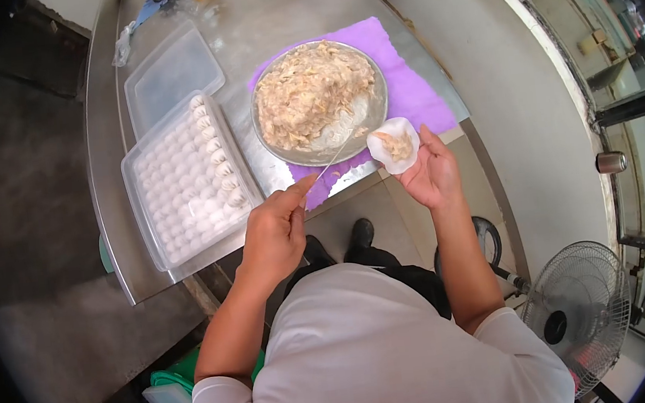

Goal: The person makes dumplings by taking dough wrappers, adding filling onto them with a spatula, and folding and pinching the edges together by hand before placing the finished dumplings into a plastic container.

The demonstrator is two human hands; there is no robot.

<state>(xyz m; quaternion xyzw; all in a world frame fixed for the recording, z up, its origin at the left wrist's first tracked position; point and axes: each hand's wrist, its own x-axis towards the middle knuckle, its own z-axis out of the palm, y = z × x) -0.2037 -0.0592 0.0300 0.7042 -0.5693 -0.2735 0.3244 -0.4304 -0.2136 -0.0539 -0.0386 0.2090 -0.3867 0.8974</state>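
Note:
My left hand [273,233] is closed around a thin stick-like spatula [333,162], whose far end reaches the near rim of a round metal bowl [259,130]. A heap of pale minced filling [312,90] rises in this bowl, scraped down at its near right. On the upturned fingers of my right hand [432,171] rests a round white dough wrapper [382,161], with a dab of filling [397,146] at its middle. To the left of the bowl lies a clear plastic box [136,196] holding rows of white dumplings [182,192]; pleats show on those along the right side.
A purple cloth [412,88] lies under the bowl on the steel table [246,14]. An overturned clear lid or box [171,76] lies behind the dumpling box. A fan [582,316] stands at the lower right, beside the wall [512,74]. Green containers [176,371] sit low on the left.

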